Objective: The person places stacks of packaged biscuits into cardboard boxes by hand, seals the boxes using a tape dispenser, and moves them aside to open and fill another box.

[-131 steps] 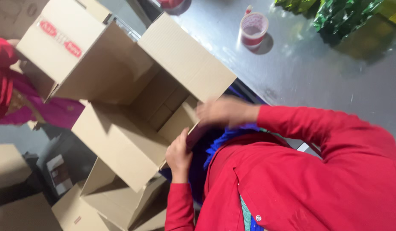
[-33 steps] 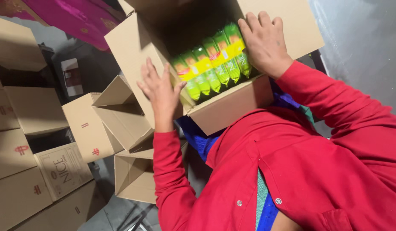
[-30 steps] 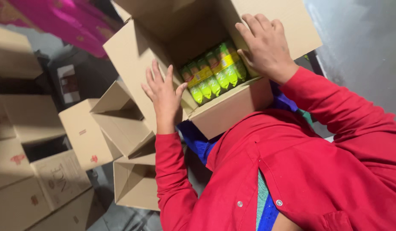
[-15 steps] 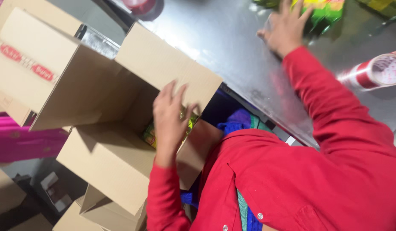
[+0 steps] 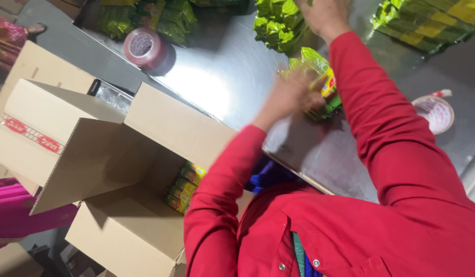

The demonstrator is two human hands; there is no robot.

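Right hand [image 5: 324,15] fingers cut off by top edge.

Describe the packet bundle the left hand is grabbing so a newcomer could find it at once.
On the shiny metal table, beyond the open cardboard box, find the left hand. It grips a green-and-yellow packet bundle lying alone near the table edge, apart from the bigger green heaps further back.

Hard overhead light throws a white glare patch on the shiny steel table [image 5: 217,82]. The left hand [image 5: 291,95] is smeared with motion blur. Deep shadow fills the open brown cardboard box [image 5: 145,169].
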